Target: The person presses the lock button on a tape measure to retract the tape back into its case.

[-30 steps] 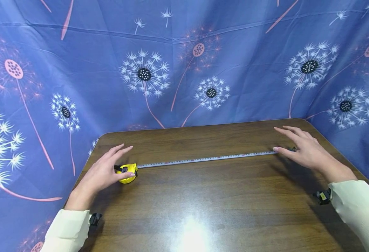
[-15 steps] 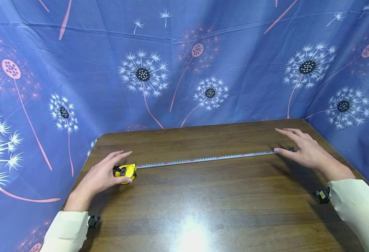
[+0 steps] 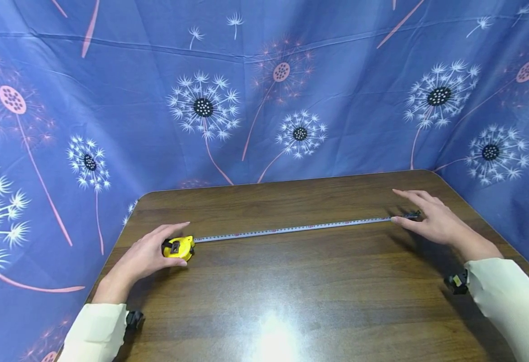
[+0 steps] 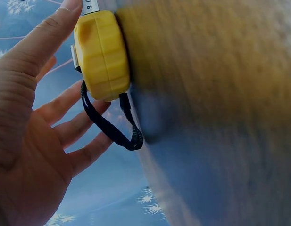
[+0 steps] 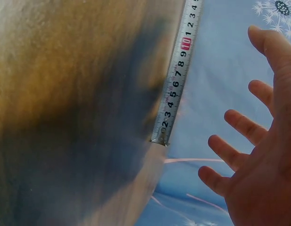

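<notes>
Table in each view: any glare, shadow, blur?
Head: strong glare on the table at bottom centre, soft shadows by the left hand and right hand. Left wrist: table blurred, yellow case fairly sharp. Right wrist: table blurred, with a dark patch, likely shadow; tape digits readable.

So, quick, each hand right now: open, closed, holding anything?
Left hand: open around the tape case, no clear grip; whether it touches can't be told.
Right hand: open, holding nothing, near the blade.
</notes>
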Demonstrator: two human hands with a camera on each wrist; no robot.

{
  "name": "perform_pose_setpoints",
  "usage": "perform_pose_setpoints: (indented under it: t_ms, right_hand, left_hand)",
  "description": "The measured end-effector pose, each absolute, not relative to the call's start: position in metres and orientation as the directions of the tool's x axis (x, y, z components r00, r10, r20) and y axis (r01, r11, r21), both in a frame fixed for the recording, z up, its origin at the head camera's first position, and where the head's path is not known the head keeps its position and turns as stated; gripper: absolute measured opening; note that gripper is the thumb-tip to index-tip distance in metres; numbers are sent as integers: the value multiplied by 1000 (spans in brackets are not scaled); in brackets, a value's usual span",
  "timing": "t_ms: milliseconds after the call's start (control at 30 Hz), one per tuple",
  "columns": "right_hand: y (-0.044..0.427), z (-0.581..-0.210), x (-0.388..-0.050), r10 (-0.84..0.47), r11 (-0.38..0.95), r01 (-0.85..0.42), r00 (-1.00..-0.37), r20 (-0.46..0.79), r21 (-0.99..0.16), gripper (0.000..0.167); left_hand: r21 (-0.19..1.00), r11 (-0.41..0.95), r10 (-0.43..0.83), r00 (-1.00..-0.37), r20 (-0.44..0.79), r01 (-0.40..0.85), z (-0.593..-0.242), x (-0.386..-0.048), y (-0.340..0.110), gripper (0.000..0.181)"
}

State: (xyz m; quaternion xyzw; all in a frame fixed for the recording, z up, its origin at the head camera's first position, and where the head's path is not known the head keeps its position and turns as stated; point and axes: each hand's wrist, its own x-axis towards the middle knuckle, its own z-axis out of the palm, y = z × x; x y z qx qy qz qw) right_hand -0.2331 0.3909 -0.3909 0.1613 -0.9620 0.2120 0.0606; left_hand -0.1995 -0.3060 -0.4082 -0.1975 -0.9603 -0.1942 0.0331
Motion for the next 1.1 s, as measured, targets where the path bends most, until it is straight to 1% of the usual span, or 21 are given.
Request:
perform_pose_setpoints:
  t_ms: [300, 767, 1100]
  right_hand:
    - [389, -399, -232, -262, 865, -297, -955, 140, -404, 80]
    - [390, -407, -236, -290, 856, -330, -944, 160, -398, 78]
    - [388, -417, -242, -287, 856, -301, -953, 99, -421, 76]
  left_hand:
    - [401, 828, 376, -919, 123, 392, -414, -202, -308, 96]
    - [442, 783, 417, -896, 151, 438, -417, -205, -308, 96]
    - [448, 772, 429, -890, 155, 451, -417, -205, -308, 92]
